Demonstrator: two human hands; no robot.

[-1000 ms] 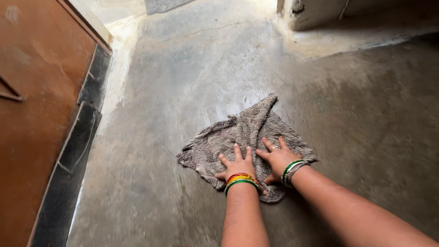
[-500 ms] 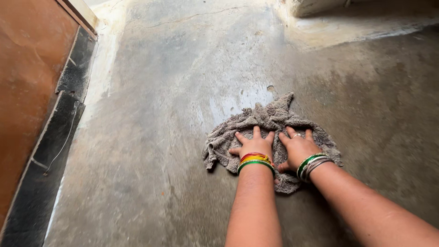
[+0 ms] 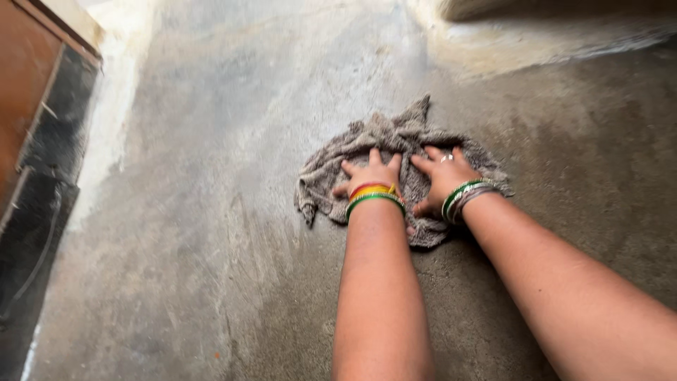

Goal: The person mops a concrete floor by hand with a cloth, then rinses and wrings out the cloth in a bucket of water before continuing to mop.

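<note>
Both your palms press flat on a grey terry floor cloth (image 3: pixel 395 159) bunched on the damp concrete floor (image 3: pixel 211 233), fingers spread, neither hand gripping. Your left hand (image 3: pixel 370 176), wrist ringed with red, yellow and green bangles (image 3: pixel 374 195), sits just beside your right hand (image 3: pixel 444 176), which wears a ring and green and silver bangles (image 3: pixel 465 197). The cloth lies ahead of you, well apart from the brown door (image 3: pixel 25 85) at left. By the look of it, the wiping stroke is in hand; another pass would call for even downward pressure.
</note>
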